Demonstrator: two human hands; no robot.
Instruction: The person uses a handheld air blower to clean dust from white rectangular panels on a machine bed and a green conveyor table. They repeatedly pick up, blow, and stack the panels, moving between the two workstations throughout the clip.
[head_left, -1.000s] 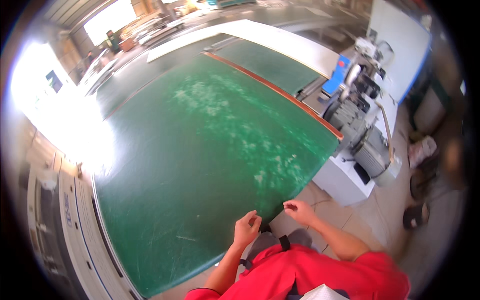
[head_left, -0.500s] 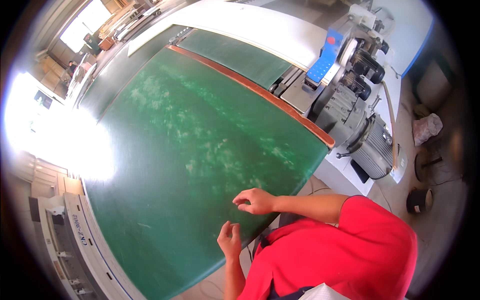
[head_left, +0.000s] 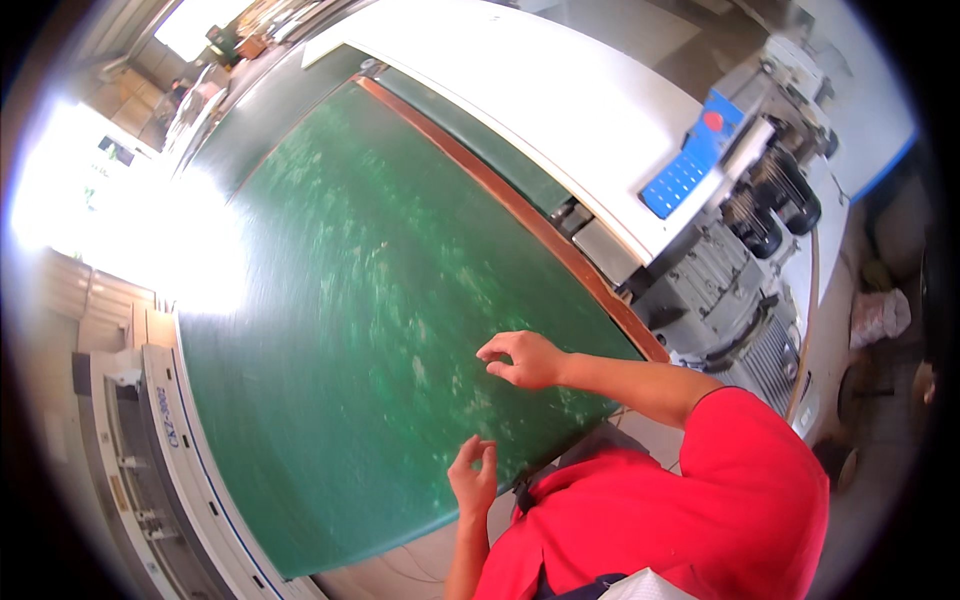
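A wide green tabletop (head_left: pixel 340 330) with pale scuffs spreads in front of me. My left hand (head_left: pixel 473 477) hovers at its near edge, fingers loosely bent and apart, with nothing seen in them. Farther right, my right hand (head_left: pixel 523 360) is held over the green surface, palm turned inward, thumb and fingers apart and nothing between them. Along the table's far side runs a reddish-brown strip (head_left: pixel 500 190). Past it, a large white panel (head_left: pixel 520 80) lies beside the machine, its long edge close to the strip.
At the right stands a machine with grey motors (head_left: pixel 715 270) and a blue perforated plate (head_left: pixel 690 165) over the panel's edge. A long pale machine frame (head_left: pixel 185 440) borders the table on the left. A pinkish bag (head_left: pixel 880 318) lies on the floor at far right.
The white panel has come nearer and covers more of the green strip beyond the reddish-brown bar. My right hand has moved slightly up and right; the view has shifted too.
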